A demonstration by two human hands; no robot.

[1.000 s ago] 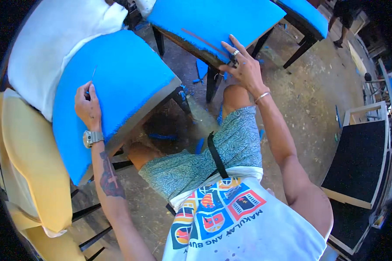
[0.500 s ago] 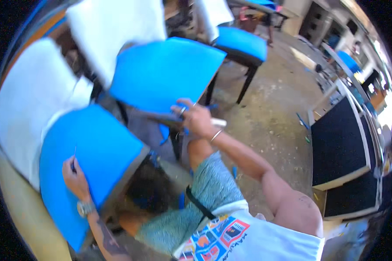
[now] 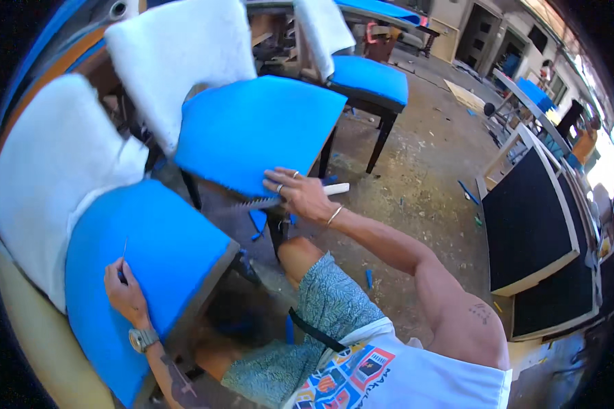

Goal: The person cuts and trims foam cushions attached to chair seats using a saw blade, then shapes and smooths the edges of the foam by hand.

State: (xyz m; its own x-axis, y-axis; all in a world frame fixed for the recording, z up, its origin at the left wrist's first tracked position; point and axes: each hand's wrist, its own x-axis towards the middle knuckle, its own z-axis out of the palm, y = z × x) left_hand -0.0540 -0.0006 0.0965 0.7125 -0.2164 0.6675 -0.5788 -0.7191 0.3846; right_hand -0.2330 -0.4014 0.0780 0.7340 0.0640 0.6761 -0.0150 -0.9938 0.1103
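Observation:
My left hand (image 3: 126, 293), with a watch at the wrist, rests over the near blue foam seat (image 3: 150, 232). Its fingers are closed round a small dark-handled tool with a thin metal shaft (image 3: 125, 247). In my right hand (image 3: 305, 198) is a serrated knife; its white handle (image 3: 338, 189) sticks out to the right of the fist. The toothed blade (image 3: 256, 204) points left, partly blurred, just below the front edge of the second blue foam seat (image 3: 259, 126). My right fingertips are at that foam's front corner.
White padded chair backs (image 3: 184, 61) stand behind both seats. A third chair with a blue seat (image 3: 372, 82) is farther back. Blue foam scraps (image 3: 258, 219) lie beneath the second seat and on the floor. Black panels in pale frames (image 3: 529, 225) lean at the right.
The view has shifted slightly, and the serrated blade now shows left of my right hand. My right hand stays by the second seat's front corner; my left keeps its thin tool.

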